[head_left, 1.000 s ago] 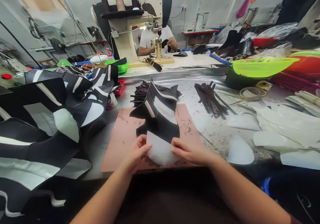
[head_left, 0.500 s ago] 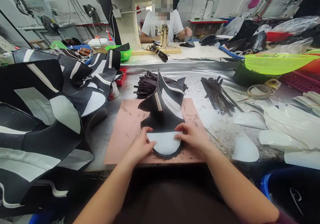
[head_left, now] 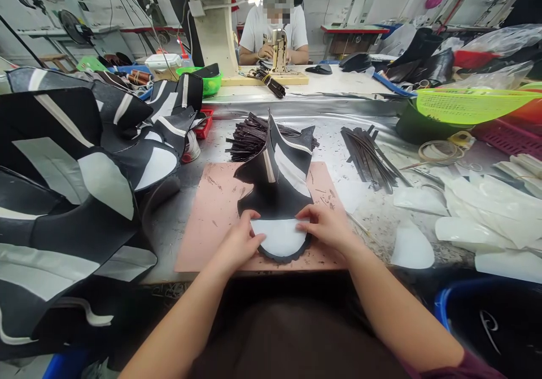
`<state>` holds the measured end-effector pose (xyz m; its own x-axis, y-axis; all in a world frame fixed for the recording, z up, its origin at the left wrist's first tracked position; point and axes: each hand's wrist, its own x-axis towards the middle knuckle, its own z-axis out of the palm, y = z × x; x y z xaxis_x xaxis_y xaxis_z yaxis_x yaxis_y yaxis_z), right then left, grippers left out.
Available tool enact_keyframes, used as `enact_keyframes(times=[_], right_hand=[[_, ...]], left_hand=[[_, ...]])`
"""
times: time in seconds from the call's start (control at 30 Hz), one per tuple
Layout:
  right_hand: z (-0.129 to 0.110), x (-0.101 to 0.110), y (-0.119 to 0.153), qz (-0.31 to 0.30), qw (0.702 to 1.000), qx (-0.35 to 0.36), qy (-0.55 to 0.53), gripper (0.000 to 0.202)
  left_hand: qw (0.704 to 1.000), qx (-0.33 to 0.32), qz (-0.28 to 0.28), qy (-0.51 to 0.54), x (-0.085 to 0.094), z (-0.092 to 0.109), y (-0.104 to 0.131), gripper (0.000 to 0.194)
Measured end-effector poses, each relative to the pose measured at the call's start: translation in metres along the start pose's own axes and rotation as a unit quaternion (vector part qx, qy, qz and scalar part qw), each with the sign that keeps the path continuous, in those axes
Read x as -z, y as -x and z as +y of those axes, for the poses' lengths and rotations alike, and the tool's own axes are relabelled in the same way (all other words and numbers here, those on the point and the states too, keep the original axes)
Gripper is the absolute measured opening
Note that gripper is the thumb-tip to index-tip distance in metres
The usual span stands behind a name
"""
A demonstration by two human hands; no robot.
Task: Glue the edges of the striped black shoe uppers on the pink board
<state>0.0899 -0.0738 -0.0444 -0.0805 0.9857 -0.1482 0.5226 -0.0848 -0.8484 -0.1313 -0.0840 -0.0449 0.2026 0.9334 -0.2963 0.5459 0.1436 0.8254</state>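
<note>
A black shoe upper [head_left: 277, 198] with white strips lies inside up on a pink board [head_left: 203, 215]. On its rounded, scallop-edged toe end sits a white half-moon toe stiffener [head_left: 279, 238]. My left hand [head_left: 242, 240] pinches the stiffener's left corner, thumb on top and index finger at the upper's edge. At the opposite corner my right hand [head_left: 324, 226] pinches in the same way. The fingertips beneath the edges are hidden. Behind the upper lies a bundle of dark strips [head_left: 248, 139].
More black uppers [head_left: 63, 187] are piled on the left. To the right are loose dark strips [head_left: 370, 158], scissors [head_left: 423, 180] and white stiffener pieces [head_left: 495, 215]. A yellow-green basket [head_left: 470, 108] stands behind them. Across the table a person [head_left: 254, 34] sits at a sewing machine [head_left: 203, 23].
My hands stay at the stiffener's two corners, with only a slight shift. The view has tilted a little. The person opposite has brought a raised hand back to the machine.
</note>
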Motion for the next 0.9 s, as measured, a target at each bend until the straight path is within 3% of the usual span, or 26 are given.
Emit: enact_keyframes(times=[0.27,0.4,0.53,0.63,0.7,0.77,0.83,0.9], right_hand=[[0.000,0.002,-0.001,0.000,1.000,-0.014,-0.006,0.011],[-0.002,0.000,0.001,0.022,0.999,-0.011,0.032,0.013],[-0.006,-0.005,0.009,0.062,0.985,0.039,0.156,0.012],[-0.003,-0.013,0.017,0.138,0.944,0.156,0.256,0.012],[0.004,-0.020,0.022,0.148,0.912,0.250,0.290,0.018],[0.013,-0.029,0.026,0.100,0.891,0.316,0.310,0.026],[0.021,-0.035,0.030,0.045,0.885,0.327,0.329,0.034],[0.025,-0.036,0.032,0.020,0.893,0.293,0.340,0.045]], left_hand=[[0.999,-0.001,-0.013,-0.037,0.002,0.005,0.003,0.030],[0.993,-0.005,-0.002,-0.119,0.000,0.013,0.005,0.031],[0.946,-0.036,0.026,-0.320,-0.005,0.023,0.011,0.033],[0.900,-0.137,0.086,-0.404,-0.013,0.021,0.016,0.034],[0.894,-0.228,0.065,-0.379,-0.019,0.015,0.017,0.036],[0.897,-0.281,0.001,-0.341,-0.023,0.007,0.017,0.042],[0.900,-0.288,-0.050,-0.323,-0.024,0.001,0.015,0.045],[0.898,-0.285,-0.076,-0.325,-0.021,-0.002,0.014,0.047]])
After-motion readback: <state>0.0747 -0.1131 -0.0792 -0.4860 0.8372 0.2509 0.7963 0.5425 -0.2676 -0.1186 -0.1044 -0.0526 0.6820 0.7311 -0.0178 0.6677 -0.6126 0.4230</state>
